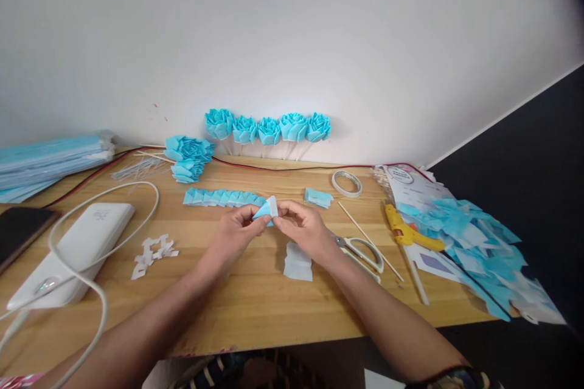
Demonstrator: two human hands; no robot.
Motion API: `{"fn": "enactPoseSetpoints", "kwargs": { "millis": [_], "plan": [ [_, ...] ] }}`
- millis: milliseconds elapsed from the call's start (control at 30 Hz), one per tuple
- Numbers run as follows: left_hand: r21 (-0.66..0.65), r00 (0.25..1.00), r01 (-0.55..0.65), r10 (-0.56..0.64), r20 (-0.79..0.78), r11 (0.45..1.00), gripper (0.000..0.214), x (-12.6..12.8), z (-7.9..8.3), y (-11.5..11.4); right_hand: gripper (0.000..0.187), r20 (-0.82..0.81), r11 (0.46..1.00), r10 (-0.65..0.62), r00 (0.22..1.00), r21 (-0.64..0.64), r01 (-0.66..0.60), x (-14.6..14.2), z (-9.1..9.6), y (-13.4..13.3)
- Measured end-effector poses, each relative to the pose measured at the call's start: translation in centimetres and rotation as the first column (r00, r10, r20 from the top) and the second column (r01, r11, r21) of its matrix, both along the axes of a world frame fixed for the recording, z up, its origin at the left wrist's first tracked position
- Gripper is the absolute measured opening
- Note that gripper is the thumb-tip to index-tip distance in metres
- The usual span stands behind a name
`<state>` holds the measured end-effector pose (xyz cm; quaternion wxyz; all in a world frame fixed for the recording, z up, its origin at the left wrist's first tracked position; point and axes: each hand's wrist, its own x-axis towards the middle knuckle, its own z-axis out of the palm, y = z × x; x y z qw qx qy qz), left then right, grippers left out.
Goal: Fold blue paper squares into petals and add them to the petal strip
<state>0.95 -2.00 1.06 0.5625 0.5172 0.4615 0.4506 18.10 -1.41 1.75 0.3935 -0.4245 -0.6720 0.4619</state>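
My left hand (235, 231) and my right hand (305, 228) meet above the middle of the wooden table (255, 304). Both pinch one small folded light-blue paper piece (267, 209) between fingertips. Just behind it a row of folded blue paper pieces (221, 197) lies flat on the table. A small pale paper stack (298, 261) sits below my right hand. Several finished blue paper flowers (268, 127) on sticks lean against the wall. Another folded flower pile (188, 155) lies to their left.
White-handled scissors (362, 252), a thin wooden stick (369, 240), a tape roll (347, 183) and a yellow glue gun (408, 232) lie right. Blue paper scraps (479, 243) cover the right end. A white power bank (75, 249) with cable, white paper bits (152, 253), a phone (20, 228) and blue sheets (45, 161) lie left.
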Motion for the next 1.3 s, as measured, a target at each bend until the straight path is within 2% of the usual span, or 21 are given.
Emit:
{"fn": "enactPoseSetpoints", "kwargs": {
  "millis": [167, 333, 533, 733, 967, 1200, 1300],
  "plan": [
    [-0.037, 1.0, 0.018, -0.018, -0.015, 0.999, 0.023, -0.02, 0.02, -0.03, 0.016, -0.061, 0.997, 0.053, 0.997, -0.05, -0.057, -0.1, 0.68, -0.18],
    [-0.054, 0.999, 0.04, -0.041, -0.013, 0.998, 0.024, 0.01, -0.01, -0.03, 0.015, -0.039, 0.999, -0.007, 0.999, -0.046, 0.005, -0.1, 0.4, -0.05],
    [-0.029, 0.997, 0.076, -0.076, -0.01, 0.997, 0.027, 0.07, 0.75, -0.3, 0.017, -0.048, 0.998, -0.033, 0.998, -0.051, 0.031, -0.1, 0.13, 0.07],
    [-0.028, 0.996, 0.09, -0.091, -0.016, 0.996, 0.026, 0.07, 0.12, -0.01, 0.019, -0.037, 0.998, -0.061, 0.997, -0.033, 0.06, -0.28, 0.18, 0.0],
    [-0.023, 0.993, 0.109, -0.11, -0.043, 0.994, 0.023, -0.04, 0.67, -0.19, 0.019, -0.084, 0.997, 0.004, 0.996, -0.078, -0.01, 0.06, 0.82, -0.08],
    [-0.043, 0.979, 0.181, -0.184, -0.086, 0.983, 0.022, 0.05, 0.9, -0.42, 0.012, -0.033, 0.993, -0.115, 0.993, 0.029, 0.116, 0.2, -0.02, 0.05],
    [-0.066, 0.981, 0.185, -0.189, -0.053, 0.98, 0.021, -0.02, 0.88, -0.37, 0.008, 0.029, 0.981, -0.139, 0.99, 0.139, 0.134, 0.18, 0.21, -0.07]
  ]
}}
